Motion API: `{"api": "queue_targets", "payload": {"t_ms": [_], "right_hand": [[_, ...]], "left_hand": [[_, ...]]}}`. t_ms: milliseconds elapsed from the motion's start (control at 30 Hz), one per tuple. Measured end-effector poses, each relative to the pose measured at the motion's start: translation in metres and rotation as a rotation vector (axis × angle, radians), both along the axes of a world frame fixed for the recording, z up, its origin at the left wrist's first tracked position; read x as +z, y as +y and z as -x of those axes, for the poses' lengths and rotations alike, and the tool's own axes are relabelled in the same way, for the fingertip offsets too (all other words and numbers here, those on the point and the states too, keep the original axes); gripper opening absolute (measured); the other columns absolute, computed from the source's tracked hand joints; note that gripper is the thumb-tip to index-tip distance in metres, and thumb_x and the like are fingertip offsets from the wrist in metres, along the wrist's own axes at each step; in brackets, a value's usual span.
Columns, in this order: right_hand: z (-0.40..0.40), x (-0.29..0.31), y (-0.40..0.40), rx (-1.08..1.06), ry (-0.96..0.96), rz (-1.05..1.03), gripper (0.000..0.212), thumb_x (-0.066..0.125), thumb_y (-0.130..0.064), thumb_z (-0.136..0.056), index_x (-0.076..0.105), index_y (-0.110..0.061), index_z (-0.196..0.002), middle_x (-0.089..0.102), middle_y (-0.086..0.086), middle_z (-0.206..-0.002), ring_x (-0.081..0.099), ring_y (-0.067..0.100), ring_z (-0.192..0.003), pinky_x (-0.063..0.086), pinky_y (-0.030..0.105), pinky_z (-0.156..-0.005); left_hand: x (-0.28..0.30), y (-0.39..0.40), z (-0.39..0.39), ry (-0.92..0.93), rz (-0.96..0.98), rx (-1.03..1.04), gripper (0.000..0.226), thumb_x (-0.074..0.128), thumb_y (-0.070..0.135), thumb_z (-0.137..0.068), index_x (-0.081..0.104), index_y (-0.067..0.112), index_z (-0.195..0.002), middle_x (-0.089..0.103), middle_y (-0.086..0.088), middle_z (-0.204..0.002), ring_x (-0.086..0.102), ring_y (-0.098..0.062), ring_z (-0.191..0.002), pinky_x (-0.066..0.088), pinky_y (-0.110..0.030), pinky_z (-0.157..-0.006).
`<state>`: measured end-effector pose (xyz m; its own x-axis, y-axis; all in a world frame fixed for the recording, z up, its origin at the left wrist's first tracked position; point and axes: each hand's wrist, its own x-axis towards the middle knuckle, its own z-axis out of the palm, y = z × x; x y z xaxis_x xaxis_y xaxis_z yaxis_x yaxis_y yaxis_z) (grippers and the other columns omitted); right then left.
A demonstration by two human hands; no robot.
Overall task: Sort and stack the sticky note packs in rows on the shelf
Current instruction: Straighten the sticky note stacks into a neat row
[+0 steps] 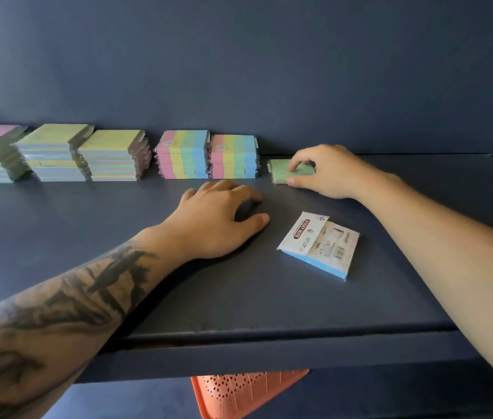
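Green pack (284, 173) pinched in R hand (327, 172) grip, L hand (218, 219) loose on shelf (239, 300), blue pack (319, 246) lying apart

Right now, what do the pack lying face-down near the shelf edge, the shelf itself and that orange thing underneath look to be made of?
Face-down pack: paper notes, blue edges showing, with a printed card backing; a slight sheen hints at clear film wrap.
Shelf: dark blue, matte and faintly grainy, probably painted or laminated board; unclear which.
Orange basket: likely moulded plastic, judging by its even colour and rows of small holes.
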<state>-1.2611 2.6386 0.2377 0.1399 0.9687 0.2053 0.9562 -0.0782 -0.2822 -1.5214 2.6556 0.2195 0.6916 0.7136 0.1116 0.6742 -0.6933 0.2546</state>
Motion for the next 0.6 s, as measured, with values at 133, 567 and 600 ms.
{"api": "queue_targets", "payload": {"t_ms": [133,567,600], "right_hand": [[0.003,-0.003,0.013,-0.043,0.009,-0.025,0.026,0.07,-0.047,-0.094,0.067,-0.035,-0.117,0.06,0.002,-0.126,0.047,0.026,-0.122,0.037,0.034,-0.086],[0.006,-0.009,0.017,-0.056,0.0,-0.043,0.027,0.065,-0.043,-0.098,0.063,-0.031,-0.122,0.06,0.007,-0.135,0.049,0.031,-0.125,0.043,0.039,-0.095],[0.007,-0.009,0.016,-0.058,-0.002,-0.038,0.027,0.064,-0.043,-0.098,0.062,-0.031,-0.122,0.06,0.006,-0.136,0.048,0.03,-0.126,0.043,0.039,-0.095]], "left_hand": [[-0.001,0.001,0.0,-0.017,0.007,0.001,0.052,0.043,0.071,-0.094,0.05,0.046,-0.139,0.049,0.011,-0.147,0.04,-0.02,-0.139,0.031,-0.049,-0.117],[0.0,0.002,0.001,-0.011,0.016,-0.008,0.052,0.043,0.072,-0.095,0.049,0.046,-0.14,0.047,0.011,-0.147,0.04,-0.019,-0.139,0.03,-0.049,-0.118],[0.0,0.001,0.002,-0.01,0.016,-0.009,0.052,0.043,0.071,-0.095,0.049,0.046,-0.14,0.047,0.011,-0.148,0.04,-0.019,-0.139,0.029,-0.05,-0.118]]}}
